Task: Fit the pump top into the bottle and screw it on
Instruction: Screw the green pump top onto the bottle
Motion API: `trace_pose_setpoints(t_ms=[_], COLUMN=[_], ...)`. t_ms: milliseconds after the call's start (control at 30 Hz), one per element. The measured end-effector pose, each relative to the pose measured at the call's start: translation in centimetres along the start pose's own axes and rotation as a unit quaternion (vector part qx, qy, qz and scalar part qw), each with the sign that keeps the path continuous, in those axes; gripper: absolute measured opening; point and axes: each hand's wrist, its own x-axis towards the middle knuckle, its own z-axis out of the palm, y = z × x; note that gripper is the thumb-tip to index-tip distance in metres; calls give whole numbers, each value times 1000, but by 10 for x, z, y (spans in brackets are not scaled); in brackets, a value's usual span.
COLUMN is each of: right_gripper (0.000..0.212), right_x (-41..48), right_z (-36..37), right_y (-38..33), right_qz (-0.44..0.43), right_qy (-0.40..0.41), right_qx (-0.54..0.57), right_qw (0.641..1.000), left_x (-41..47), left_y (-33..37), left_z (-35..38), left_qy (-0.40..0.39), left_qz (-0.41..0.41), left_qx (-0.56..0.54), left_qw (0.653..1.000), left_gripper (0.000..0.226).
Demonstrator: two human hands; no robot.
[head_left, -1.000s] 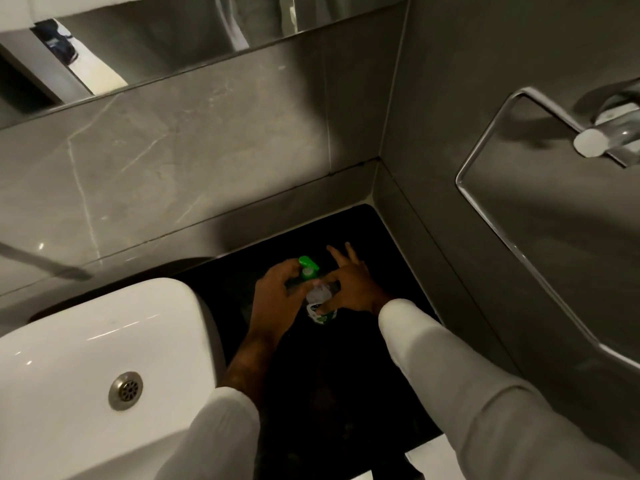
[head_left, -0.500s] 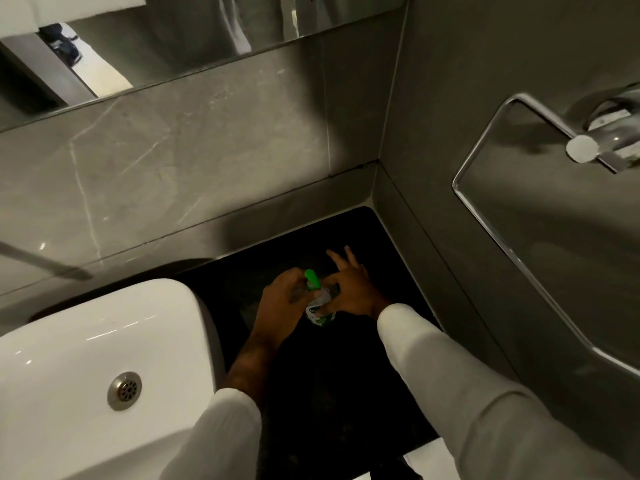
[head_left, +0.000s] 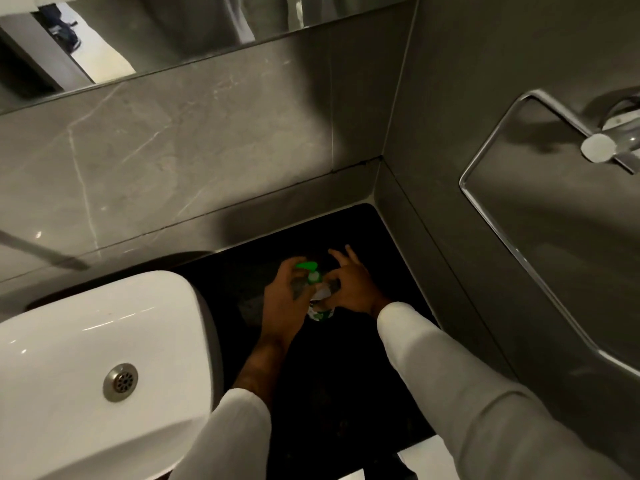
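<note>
A small clear bottle with a white and green label stands on the black counter. The green pump top sits on the bottle's neck, its spout pointing left. My left hand wraps around the pump's collar from the left. My right hand holds the bottle's upper body with thumb and forefinger, the other fingers spread toward the wall. The bottle's neck is hidden by the fingers.
A white basin with a metal drain lies at the left. Grey tiled walls close the counter at the back and right. A chrome rail hangs on the right wall. A mirror runs above.
The pump's spout has turned from pointing away to pointing left. Both hands have stayed on the bottle in the same spot.
</note>
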Motion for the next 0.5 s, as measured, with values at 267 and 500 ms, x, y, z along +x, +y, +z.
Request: trace_pose_setpoints(t_ms=[267,500], right_gripper=[50,59], right_x=[5,2], right_z=[5,0], right_y=[1,3], right_qz=[-10,-6], right_qy=[7,11], right_qx=[-21,-20], right_qw=[1000,1000], left_x=[-6,-7], left_y=[-3,-3], left_z=[6,7], left_qy=[77,-12], left_qz=[-32,-31], left_qx=[-32,-73], left_qw=[996,997], left_gripper=[40,52])
